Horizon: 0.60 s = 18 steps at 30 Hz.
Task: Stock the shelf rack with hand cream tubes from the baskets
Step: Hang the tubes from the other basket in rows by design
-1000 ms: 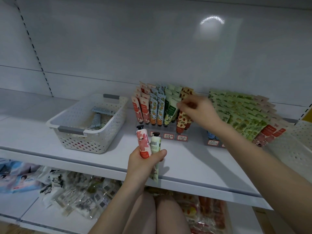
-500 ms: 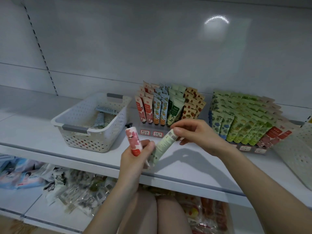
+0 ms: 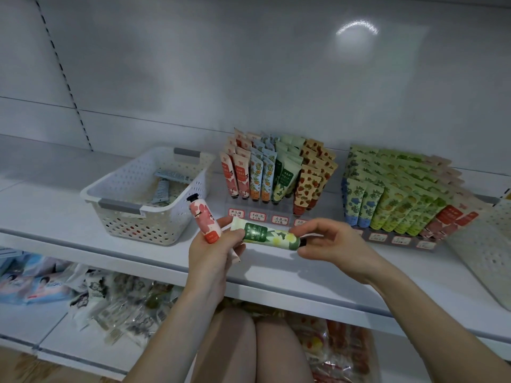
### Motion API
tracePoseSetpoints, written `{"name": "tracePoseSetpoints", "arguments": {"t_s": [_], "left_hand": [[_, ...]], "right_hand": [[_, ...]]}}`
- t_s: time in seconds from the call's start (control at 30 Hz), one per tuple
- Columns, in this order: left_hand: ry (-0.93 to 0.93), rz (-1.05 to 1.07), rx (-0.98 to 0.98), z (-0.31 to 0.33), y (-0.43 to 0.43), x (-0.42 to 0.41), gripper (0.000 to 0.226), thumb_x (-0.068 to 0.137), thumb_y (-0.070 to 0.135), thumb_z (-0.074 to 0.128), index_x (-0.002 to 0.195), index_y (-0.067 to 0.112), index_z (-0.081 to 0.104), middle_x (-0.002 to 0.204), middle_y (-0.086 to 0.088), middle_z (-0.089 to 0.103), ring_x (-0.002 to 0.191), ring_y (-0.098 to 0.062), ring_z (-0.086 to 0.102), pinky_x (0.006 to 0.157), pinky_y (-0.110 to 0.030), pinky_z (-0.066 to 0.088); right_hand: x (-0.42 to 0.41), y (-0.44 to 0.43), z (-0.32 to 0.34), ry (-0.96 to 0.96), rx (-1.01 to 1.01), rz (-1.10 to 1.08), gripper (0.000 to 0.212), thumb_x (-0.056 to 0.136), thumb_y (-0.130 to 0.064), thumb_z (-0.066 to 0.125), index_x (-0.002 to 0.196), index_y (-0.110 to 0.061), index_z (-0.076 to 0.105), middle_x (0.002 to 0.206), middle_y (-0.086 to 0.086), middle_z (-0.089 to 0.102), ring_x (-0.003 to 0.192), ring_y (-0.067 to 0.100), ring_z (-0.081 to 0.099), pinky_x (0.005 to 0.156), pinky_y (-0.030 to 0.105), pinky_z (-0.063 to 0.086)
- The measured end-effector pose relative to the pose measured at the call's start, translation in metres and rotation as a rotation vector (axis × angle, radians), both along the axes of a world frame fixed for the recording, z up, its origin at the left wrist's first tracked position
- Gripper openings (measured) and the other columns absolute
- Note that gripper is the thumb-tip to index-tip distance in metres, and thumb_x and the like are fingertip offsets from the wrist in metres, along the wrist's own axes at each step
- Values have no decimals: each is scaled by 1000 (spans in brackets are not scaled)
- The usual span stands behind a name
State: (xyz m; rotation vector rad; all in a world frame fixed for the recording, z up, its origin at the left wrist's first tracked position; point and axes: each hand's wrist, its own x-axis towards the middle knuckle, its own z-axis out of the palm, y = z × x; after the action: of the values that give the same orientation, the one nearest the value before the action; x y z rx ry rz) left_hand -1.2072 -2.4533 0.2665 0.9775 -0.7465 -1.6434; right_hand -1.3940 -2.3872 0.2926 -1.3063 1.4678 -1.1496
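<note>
My right grip pinches the green tube at its black cap, thumb below and fingertips on top. The tube lies level between my two grips, label up. Its flat crimped end reaches my left grip, which is curled round the pink tube, held cap up. The crimp rests at my left thumb; I cannot tell whether the thumb pins it.

The rack stands on the shelf just beyond both grips. Its tubes stand cap down and crimp up, sorted by pattern, and the green column is ahead and slightly left of my right grip.

To do this well, I think I should first loosen my left thumb so the green tube slides free without pulling the pink one. A pinch on the cap alone gives poor control, so I would move my fingers up onto the body. Then I turn the cap downward with the label facing me and lower it into the green column, taking care not to push the leaning neighbours. The basket, further left of my left grip, holds a few more tubes.
</note>
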Motion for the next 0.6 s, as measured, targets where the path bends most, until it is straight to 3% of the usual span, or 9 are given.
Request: {"name": "tracePoseSetpoints", "arguments": {"t_s": [0.1,0.17,0.27,0.43,0.6], "left_hand": [[-83,19,-79,2,2,0,21,80,-3,66,88,15,62,85,-8,68,76,-19,62,68,-25,55],[-153,5,-154,3,5,0,21,78,-3,67,82,17,61,74,-1,69,71,-18,62,69,-28,51],[-289,-51,-283,6,11,-4,21,78,1,69,80,20,62,66,6,67,63,-11,60,52,-19,47],[-421,-97,-383,5,7,-8,13,78,10,73,80,19,64,70,5,67,55,2,59,45,-15,46],[-656,-112,-551,8,-21,-9,25,78,28,73,65,19,53,49,9,55,48,-6,53,56,-29,47]], "right_hand": [[5,2,-3,70,22,26,22,77,5,69,87,-14,65,92,3,69,79,7,67,77,21,55],[9,1,-4,123,0,29,18,80,-7,69,91,-19,63,87,0,68,75,3,67,73,18,53],[15,-3,-4,298,-11,80,20,81,-22,69,95,-33,59,80,-6,68,70,1,64,68,16,51],[14,-7,-6,381,-1,139,15,81,-17,70,92,-25,64,79,-5,69,68,4,63,66,19,51],[-11,-11,11,292,-1,-138,21,81,-8,68,97,-15,56,94,2,66,86,14,66,71,24,57]]}}
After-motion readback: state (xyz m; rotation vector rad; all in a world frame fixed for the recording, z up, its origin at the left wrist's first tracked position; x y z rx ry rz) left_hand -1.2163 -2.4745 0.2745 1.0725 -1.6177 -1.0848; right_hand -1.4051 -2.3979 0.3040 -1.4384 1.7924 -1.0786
